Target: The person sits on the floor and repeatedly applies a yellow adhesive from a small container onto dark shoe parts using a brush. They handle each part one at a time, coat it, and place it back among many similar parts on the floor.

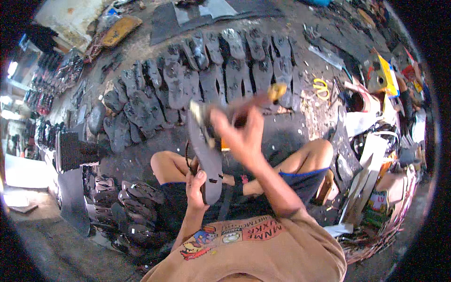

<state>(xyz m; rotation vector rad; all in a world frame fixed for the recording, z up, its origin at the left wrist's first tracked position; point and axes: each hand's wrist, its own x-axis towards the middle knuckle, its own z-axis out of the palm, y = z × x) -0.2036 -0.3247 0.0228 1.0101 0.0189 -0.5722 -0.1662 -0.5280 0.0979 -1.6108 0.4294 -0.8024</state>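
My left hand (196,190) is closed around the lower end of a dark grey sandal sole (209,157), held upright over my crossed legs. A thin dark strap loops out at the sole's left side, and short black pieces show on its face near the lower end. At the upper end of the sole, my right hand (242,138) is closed on a long brown-handled tool (253,102) with a yellowish right end. Motion blurs that hand and the tool, so its kind and whether its pale left end touches the sole cannot be made out.
Rows of dark sandal soles (213,82) cover the floor ahead. Yellow-handled scissors (321,89) lie at the right. A pile of sandals (138,199) sits left of my legs. White strips (366,162) and bags crowd the right side. A wooden block (121,31) lies far left.
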